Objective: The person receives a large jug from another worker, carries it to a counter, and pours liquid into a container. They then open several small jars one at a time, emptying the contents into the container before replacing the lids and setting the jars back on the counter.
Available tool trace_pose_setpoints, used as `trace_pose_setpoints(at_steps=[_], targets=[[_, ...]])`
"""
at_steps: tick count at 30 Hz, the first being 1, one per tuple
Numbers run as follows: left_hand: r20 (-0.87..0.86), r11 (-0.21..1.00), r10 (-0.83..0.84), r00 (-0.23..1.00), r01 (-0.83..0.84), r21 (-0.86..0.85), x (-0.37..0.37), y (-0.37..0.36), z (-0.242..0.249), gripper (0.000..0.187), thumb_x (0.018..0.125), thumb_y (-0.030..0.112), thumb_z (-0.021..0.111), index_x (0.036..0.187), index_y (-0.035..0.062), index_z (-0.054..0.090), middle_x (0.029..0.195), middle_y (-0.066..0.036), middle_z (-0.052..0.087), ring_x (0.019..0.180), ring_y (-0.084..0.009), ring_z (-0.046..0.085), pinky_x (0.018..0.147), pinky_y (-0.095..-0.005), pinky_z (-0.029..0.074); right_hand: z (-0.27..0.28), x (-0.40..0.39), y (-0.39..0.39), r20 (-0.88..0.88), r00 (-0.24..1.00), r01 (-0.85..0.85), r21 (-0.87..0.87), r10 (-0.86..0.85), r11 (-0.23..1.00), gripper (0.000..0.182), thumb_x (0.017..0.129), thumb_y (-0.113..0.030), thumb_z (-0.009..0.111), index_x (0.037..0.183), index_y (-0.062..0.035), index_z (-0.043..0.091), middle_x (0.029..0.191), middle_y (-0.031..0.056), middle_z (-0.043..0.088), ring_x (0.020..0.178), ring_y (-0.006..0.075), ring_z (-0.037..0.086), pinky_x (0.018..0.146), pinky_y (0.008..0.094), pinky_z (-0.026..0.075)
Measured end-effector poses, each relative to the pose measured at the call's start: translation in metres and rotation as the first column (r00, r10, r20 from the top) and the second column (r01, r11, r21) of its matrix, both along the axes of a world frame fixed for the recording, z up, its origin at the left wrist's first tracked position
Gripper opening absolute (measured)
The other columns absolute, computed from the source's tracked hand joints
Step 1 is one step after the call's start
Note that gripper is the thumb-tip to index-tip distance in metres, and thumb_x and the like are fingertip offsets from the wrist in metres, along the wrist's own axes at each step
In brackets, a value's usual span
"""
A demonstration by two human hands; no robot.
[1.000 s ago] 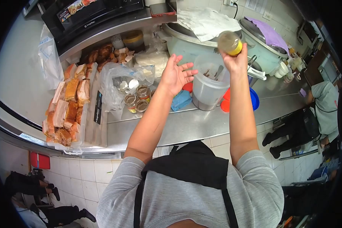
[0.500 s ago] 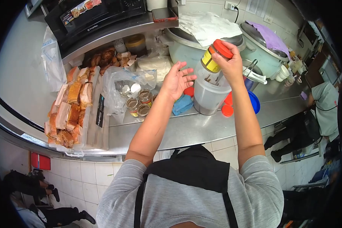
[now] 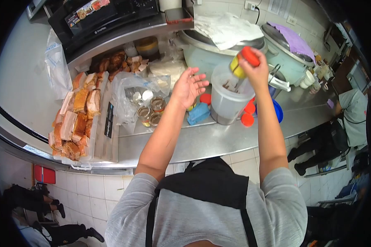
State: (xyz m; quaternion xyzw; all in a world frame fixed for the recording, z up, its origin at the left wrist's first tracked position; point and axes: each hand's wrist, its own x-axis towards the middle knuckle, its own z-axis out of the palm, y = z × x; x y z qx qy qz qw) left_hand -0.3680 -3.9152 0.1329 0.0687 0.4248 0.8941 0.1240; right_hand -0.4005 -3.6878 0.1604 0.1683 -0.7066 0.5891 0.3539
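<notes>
My right hand (image 3: 256, 71) grips a jar (image 3: 238, 68) with a red lid and a yellow label, tilted over a translucent plastic tub (image 3: 231, 101). Dark residue and what looks like a utensil handle show inside the tub. To its left my left hand (image 3: 189, 87) hangs open, palm turned up, fingers spread and holding nothing. Below that hand a crumpled blue cloth (image 3: 198, 114) lies on the counter. Several opened glass jars (image 3: 144, 114) with dark contents stand left of my left forearm. Red lids (image 3: 247, 120) and a blue lid (image 3: 276, 110) lie right of the tub.
A tray stacked with meat slabs (image 3: 79, 119) stands at the left, near a clear plastic bag (image 3: 121, 88). Two large covered pots (image 3: 208, 57) fill the back. A black oven (image 3: 107, 20) sits on the steel shelf (image 3: 127, 43). Another person (image 3: 352, 117) is at the right.
My right hand has shifted slightly right with the jar, which is blurred by motion and tilted more. The tub has moved or tipped slightly right. My left hand stays nearly in place.
</notes>
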Motion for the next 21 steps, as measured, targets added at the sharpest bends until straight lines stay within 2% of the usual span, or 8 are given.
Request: trace_pose_setpoints(at_steps=[5, 7, 9, 12, 15, 17, 19, 21], targets=[[-0.003, 1.0, -0.019, 1.0, 0.019, 0.003, -0.002, -0.001, -0.001, 0.037, 0.086, 0.04, 0.04, 0.106, 0.0085, 0.041, 0.095, -0.012, 0.054, 0.08, -0.0222, 0.057, 0.063, -0.0301, 0.045, 0.009, 0.019, -0.004, -0.289, 0.955, 0.083, 0.475, 0.067, 0.876, 0.049, 0.058, -0.018, 0.074, 0.101, -0.0048, 0.054, 0.101, 0.0122, 0.054, 0.093, 0.0229, 0.053, 0.081, 0.0303, 0.042], [0.003, 1.0, 0.0, 1.0, 0.0, 0.015, 0.0, 0.0, -0.001, 0.037, 0.086, 0.039, 0.04, 0.106, 0.0083, 0.041, 0.094, -0.011, 0.055, 0.079, -0.0221, 0.057, 0.063, -0.0302, 0.045, 0.001, -0.003, 0.001, 0.015, 0.998, 0.056, 0.159, -0.059, 0.986, 0.051, 0.055, -0.017, 0.075, 0.1, -0.0059, 0.055, 0.101, 0.0121, 0.055, 0.095, 0.0241, 0.053, 0.083, 0.031, 0.041], [0.001, 1.0, -0.009, 1.0, 0.009, 0.014, 0.002, 0.002, -0.001, 0.037, 0.086, 0.039, 0.04, 0.106, 0.0082, 0.041, 0.094, -0.011, 0.055, 0.079, -0.0219, 0.057, 0.063, -0.0303, 0.045, 0.005, 0.004, 0.0, -0.103, 0.935, 0.354, 0.297, -0.339, 0.887, 0.051, 0.055, -0.016, 0.075, 0.1, -0.0058, 0.055, 0.101, 0.0116, 0.055, 0.096, 0.0251, 0.052, 0.084, 0.0315, 0.041], [-0.022, 1.0, -0.018, 1.0, 0.018, 0.0, -0.003, -0.001, 0.0, 0.037, 0.086, 0.039, 0.04, 0.106, 0.0079, 0.042, 0.094, -0.011, 0.055, 0.079, -0.0217, 0.057, 0.063, -0.0302, 0.044, -0.012, -0.003, 0.004, -0.196, 0.98, 0.032, 0.34, 0.038, 0.94, 0.047, 0.058, -0.018, 0.075, 0.099, -0.0064, 0.054, 0.1, 0.0102, 0.056, 0.092, 0.0232, 0.054, 0.078, 0.0314, 0.044], [0.005, 1.0, -0.005, 1.0, 0.005, 0.006, -0.002, 0.0, -0.008, 0.036, 0.086, 0.038, 0.04, 0.106, 0.0078, 0.043, 0.094, -0.01, 0.054, 0.079, -0.0216, 0.056, 0.064, -0.0302, 0.044, -0.013, -0.019, -0.003, 0.152, 0.988, 0.095, -0.388, -0.038, 0.917, 0.036, 0.072, -0.017, 0.066, 0.101, -0.0047, 0.052, 0.102, 0.0078, 0.055, 0.091, 0.0198, 0.054, 0.08, 0.0322, 0.044], [-0.02, 1.0, -0.028, 0.999, 0.028, 0.0, 0.001, -0.001, -0.007, 0.036, 0.086, 0.038, 0.04, 0.105, 0.0077, 0.043, 0.094, -0.01, 0.054, 0.079, -0.0215, 0.056, 0.064, -0.0302, 0.044, -0.002, -0.019, 0.0, -0.01, 0.857, -0.193, -0.933, 0.514, 0.303, 0.037, 0.086, -0.035, 0.045, 0.109, -0.0056, 0.046, 0.101, 0.0078, 0.056, 0.091, 0.0222, 0.055, 0.08, 0.0358, 0.047], [-0.002, 1.0, -0.023, 1.0, 0.023, 0.006, 0.0, -0.002, -0.01, 0.035, 0.086, 0.037, 0.041, 0.105, 0.0076, 0.043, 0.093, -0.01, 0.054, 0.079, -0.0207, 0.056, 0.064, -0.0299, 0.044, 0.007, -0.012, -0.006, -0.046, 0.847, -0.152, -0.976, 0.529, 0.158, 0.038, 0.088, -0.037, 0.04, 0.108, -0.0055, 0.046, 0.102, 0.0088, 0.055, 0.094, 0.0234, 0.055, 0.081, 0.0387, 0.046], [0.021, 1.0, -0.008, 1.0, 0.008, 0.023, -0.002, -0.003, -0.01, 0.035, 0.085, 0.036, 0.044, 0.105, 0.0075, 0.042, 0.091, -0.009, 0.054, 0.078, -0.0196, 0.056, 0.062, -0.0292, 0.043, 0.007, -0.005, -0.011, 0.056, 0.775, -0.224, -0.907, 0.629, 0.357, 0.039, 0.088, -0.037, 0.039, 0.108, -0.0051, 0.046, 0.104, 0.0098, 0.054, 0.096, 0.024, 0.053, 0.084, 0.0397, 0.045]])
